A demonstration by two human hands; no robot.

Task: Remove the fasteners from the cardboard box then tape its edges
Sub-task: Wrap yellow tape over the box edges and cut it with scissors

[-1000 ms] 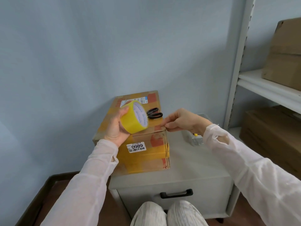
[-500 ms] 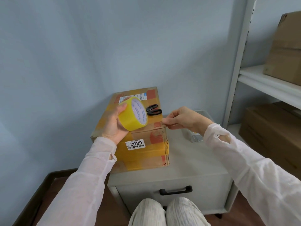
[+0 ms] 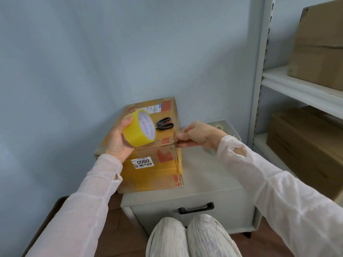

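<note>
Tape roll [image 3: 139,129] within left fingers [image 3: 128,120], above box [image 3: 165,164]

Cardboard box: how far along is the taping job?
Done: the cardboard box has yellow tape bands on front and top. In hand: the left hand holds the tape roll, the right hand pinches the tape end at the near top corner. Left: stick it down, cut it with the scissors on top. Fasteners: too small to tell.
</note>
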